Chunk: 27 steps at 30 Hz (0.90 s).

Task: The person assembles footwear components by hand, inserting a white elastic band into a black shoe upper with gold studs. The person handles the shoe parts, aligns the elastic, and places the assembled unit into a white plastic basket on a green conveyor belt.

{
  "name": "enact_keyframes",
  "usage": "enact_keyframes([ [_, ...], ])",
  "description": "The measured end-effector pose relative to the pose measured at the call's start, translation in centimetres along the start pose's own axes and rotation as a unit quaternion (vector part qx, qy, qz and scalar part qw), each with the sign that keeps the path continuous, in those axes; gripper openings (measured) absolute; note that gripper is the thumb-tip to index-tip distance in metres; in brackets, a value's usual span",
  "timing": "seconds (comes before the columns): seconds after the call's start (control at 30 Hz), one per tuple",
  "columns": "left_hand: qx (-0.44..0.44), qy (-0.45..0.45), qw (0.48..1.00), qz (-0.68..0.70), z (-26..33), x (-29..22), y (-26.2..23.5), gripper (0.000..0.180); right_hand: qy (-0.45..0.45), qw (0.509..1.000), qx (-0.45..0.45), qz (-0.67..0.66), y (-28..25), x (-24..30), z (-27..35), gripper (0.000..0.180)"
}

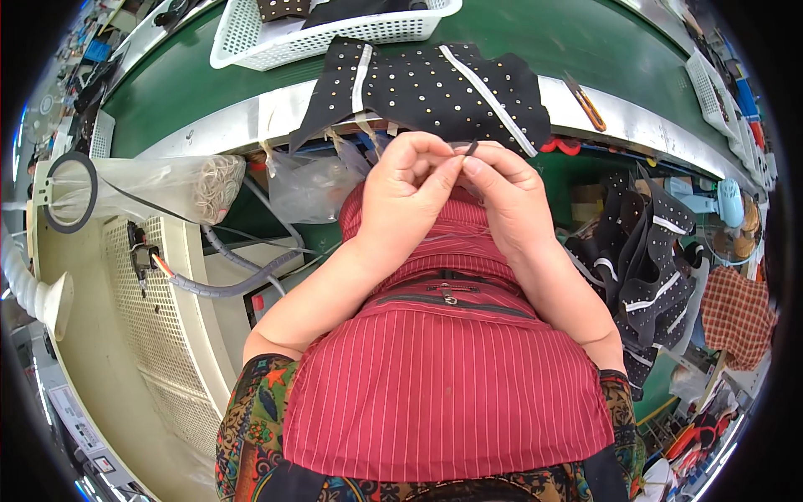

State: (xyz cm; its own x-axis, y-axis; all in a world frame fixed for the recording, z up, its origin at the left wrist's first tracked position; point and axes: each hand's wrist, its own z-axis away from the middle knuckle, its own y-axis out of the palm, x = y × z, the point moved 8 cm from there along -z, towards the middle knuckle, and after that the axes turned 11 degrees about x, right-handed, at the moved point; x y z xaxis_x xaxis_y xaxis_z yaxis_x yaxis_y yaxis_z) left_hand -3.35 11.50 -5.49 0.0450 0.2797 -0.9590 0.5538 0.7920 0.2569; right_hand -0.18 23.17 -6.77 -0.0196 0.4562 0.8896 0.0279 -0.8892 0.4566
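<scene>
My left hand [408, 191] and my right hand [512, 199] meet in front of my red striped apron [443, 393], thumbs and fingertips pinched together. A small dark strip [472, 148] sticks up between the fingertips of both hands; the rest of it is hidden, so its kind is unclear. Just beyond my fingers, black fabric pieces [418, 90] dotted with metal studs and edged with white bands lie over the metal edge of the green work surface. Neither hand visibly grips this fabric.
A white basket [335, 38] holding dark pieces stands at the back. Orange-handled snips [587, 105] lie on the metal edge [619, 105]. Plastic bags [309, 186] hang below it. More studded black fabric [648, 259] hangs at the right, and a clear sleeve of thread [219, 189] at the left.
</scene>
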Motion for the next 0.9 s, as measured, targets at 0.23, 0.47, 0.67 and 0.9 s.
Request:
enact_keyframes([
  [0.23,0.097,0.026,0.919,-0.381,-3.8,-1.5,-1.1,0.024,-0.058,0.994,-0.005,-0.090,-3.6,3.6,0.3,0.011],
  [0.47,-0.071,0.049,0.808,-0.582,-8.1,-2.6,-10.4,0.027,-0.039,0.998,0.035,0.019,-3.3,6.3,2.6,0.011],
  [0.67,-0.106,-0.041,0.734,-0.670,-9.7,-0.8,-14.9,0.041,0.021,0.973,0.077,0.216,-2.1,6.5,2.8,0.011],
  [0.9,-0.225,-0.182,0.838,-0.463,-11.5,2.8,-20.4,0.055,0.027,0.950,0.035,0.308,-3.9,5.4,-3.8,0.012],
])
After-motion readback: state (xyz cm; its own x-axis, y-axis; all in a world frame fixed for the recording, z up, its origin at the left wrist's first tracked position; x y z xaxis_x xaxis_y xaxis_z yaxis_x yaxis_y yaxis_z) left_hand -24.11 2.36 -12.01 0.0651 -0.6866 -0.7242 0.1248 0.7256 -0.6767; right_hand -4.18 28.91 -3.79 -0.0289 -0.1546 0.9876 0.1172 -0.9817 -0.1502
